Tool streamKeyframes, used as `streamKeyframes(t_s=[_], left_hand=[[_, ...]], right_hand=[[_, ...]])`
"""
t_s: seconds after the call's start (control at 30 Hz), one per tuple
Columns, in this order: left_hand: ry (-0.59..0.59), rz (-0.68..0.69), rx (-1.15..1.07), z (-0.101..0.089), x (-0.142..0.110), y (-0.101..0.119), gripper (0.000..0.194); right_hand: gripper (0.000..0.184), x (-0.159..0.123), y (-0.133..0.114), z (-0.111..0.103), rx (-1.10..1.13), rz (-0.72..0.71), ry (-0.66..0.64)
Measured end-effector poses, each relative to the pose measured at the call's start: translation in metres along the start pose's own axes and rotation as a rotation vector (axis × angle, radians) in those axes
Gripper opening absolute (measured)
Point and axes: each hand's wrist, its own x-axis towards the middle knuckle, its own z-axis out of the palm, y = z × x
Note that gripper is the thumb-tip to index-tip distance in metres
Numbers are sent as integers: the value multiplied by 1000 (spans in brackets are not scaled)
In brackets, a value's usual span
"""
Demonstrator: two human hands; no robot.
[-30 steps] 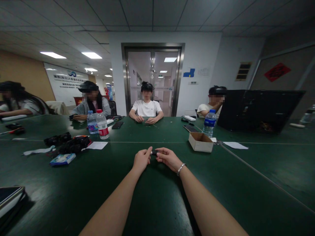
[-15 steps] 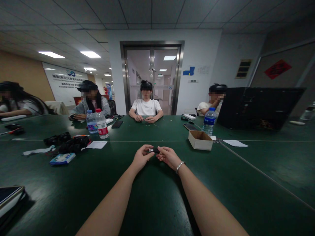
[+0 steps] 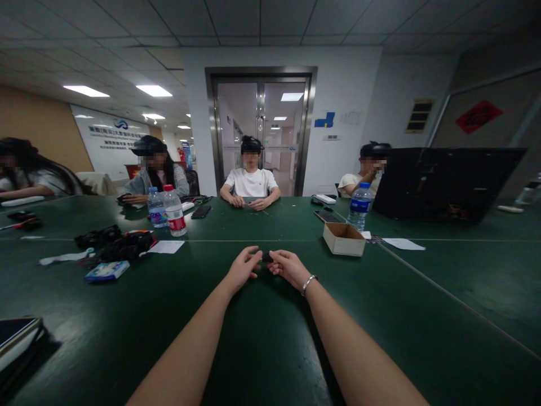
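Above the green table [image 3: 262, 332], in the middle of the head view, my right hand [image 3: 289, 268] pinches a small black stick-like object [image 3: 266, 257] between thumb and fingertips. Its other fingers are curled under, and a silver bracelet [image 3: 309, 285] circles the wrist. My left hand [image 3: 244, 267] is just to the left with its fingers apart. Its thumb tip lies at the left end of the black object; whether it touches I cannot tell. No silver end shows on the object now. It is too small and dark to name more exactly.
Right of my hands stands an open cardboard box [image 3: 344, 241], with a water bottle [image 3: 359, 206] behind it. Two bottles [image 3: 174, 211], dark gear [image 3: 122, 243] and a blue-white packet [image 3: 107, 271] are at left. Several people sit around the table; a big black box [image 3: 443, 183] stands far right.
My left hand has shifted slightly left, and its fingers have spread, with the thumb raised. The object's silver end, seen before, no longer shows. My right hand keeps its pinch.
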Motion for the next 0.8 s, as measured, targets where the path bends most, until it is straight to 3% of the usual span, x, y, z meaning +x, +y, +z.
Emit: streamKeyframes(t_s=[0.07, 0.2, 0.4, 0.57, 0.7, 0.8], left_hand=[[3, -6, 41, 1, 1, -1, 45], [24, 120, 91, 3, 0, -2, 39], [18, 71, 88, 3, -3, 0, 34], [69, 72, 65, 4, 1, -4, 45], [27, 56, 84, 3, 3, -7, 37], [26, 96, 70, 3, 3, -7, 47]], right_hand=[[29, 0, -1, 1, -2, 0, -9], [25, -1, -2, 2, 10, -5, -21], [22, -1, -1, 0, 6, 6, -28], [24, -1, -1, 1, 30, 11, -19], [22, -2, -3, 3, 27, 10, -18], [20, -3, -4, 4, 26, 11, -17]])
